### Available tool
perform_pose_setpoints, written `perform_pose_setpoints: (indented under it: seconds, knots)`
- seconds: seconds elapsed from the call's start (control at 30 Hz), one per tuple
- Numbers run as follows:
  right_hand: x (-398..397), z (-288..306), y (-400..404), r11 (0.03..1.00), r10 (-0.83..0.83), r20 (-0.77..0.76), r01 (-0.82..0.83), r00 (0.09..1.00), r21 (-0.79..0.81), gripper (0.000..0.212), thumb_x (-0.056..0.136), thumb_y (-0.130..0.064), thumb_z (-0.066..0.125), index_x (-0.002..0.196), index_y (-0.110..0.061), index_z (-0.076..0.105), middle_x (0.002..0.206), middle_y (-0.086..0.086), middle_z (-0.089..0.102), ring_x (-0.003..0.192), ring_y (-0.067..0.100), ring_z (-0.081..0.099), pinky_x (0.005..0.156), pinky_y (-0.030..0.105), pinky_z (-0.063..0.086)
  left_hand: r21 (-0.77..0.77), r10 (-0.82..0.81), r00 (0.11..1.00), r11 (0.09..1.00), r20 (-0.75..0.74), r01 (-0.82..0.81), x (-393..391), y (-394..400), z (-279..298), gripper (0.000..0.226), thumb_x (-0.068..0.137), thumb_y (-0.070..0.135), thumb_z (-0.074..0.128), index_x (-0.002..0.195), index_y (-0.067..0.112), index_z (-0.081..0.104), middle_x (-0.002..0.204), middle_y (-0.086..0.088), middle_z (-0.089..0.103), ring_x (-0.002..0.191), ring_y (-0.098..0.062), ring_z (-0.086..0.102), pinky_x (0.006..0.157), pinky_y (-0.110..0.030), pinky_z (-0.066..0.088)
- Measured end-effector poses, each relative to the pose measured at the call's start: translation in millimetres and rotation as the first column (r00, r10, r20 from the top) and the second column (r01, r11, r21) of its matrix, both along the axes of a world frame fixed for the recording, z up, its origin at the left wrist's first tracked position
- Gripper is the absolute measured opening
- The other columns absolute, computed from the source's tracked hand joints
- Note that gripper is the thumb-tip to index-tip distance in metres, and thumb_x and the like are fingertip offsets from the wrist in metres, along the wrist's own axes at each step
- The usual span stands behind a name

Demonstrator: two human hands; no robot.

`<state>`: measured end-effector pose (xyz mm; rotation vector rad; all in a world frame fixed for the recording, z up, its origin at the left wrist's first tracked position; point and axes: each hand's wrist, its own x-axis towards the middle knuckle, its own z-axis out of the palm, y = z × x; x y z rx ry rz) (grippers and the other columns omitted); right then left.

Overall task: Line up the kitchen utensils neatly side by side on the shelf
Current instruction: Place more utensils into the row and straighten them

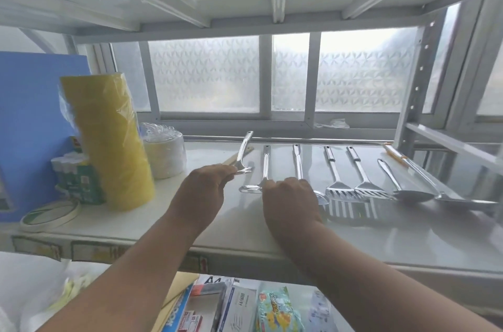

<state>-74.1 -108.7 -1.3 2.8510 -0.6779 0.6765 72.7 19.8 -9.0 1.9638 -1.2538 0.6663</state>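
Fingers (231, 169) of the left hand (202, 193) pinch the head end of a steel utensil (243, 153), lifted and tilted off the shelf (353, 239); the right hand (290, 202) curls round the neck of a ladle (264, 168) lying flat; to its right a row runs handles back: a long-handled piece (297, 160) partly under the right hand, two slotted turners (333, 168) (359, 168), a spoon (402, 187), and a last tool (424, 171) lying askew; likely risk: the pinched utensil, held by so little, could slip, clatter and knock the row crooked, or crowd the tape rolls (109, 141) at left
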Motion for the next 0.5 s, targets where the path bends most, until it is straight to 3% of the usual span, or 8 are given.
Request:
perform_pose_setpoints:
  seconds: [0.23,0.33,0.5]
  knots:
    - [-21.5,-2.0,-8.6,0.989,0.11,0.083,-0.117,0.99,0.091,0.038,0.091,-0.008,0.046,0.12,-0.019,0.067,0.106,0.009,0.071,0.108,0.034,0.058,0.093,0.037,0.04,0.082,-0.135,0.991,0.988,0.017,0.133,-1.2,-10.6,-13.6,0.022,0.099,0.003,0.072,0.112,0.017,0.083,0.102,0.004,0.079,0.097,-0.021,0.073,0.092,-0.04,0.056]
    - [-19.7,-5.5,-10.3,0.979,0.135,0.059,-0.142,0.989,0.143,0.036,0.093,-0.01,0.047,0.122,-0.019,0.067,0.107,0.008,0.071,0.109,0.033,0.056,0.095,0.037,0.04,0.088,-0.12,0.993,0.989,-0.018,0.121,1.9,-7.6,-17.5,0.022,0.101,0.008,0.07,0.113,0.021,0.083,0.102,0.005,0.078,0.099,-0.02,0.071,0.091,-0.044,0.057]
    - [-14.8,-12.7,-14.6,0.975,0.114,0.077,-0.126,0.99,0.182,0.03,0.089,-0.015,0.048,0.109,-0.022,0.069,0.094,0.01,0.067,0.102,0.034,0.058,0.097,0.04,0.043,0.085,-0.074,0.996,0.993,-0.059,0.079,1.0,-3.5,-20.4,0.021,0.1,0.01,0.071,0.111,0.022,0.084,0.104,0.005,0.08,0.1,-0.021,0.072,0.093,-0.043,0.057]
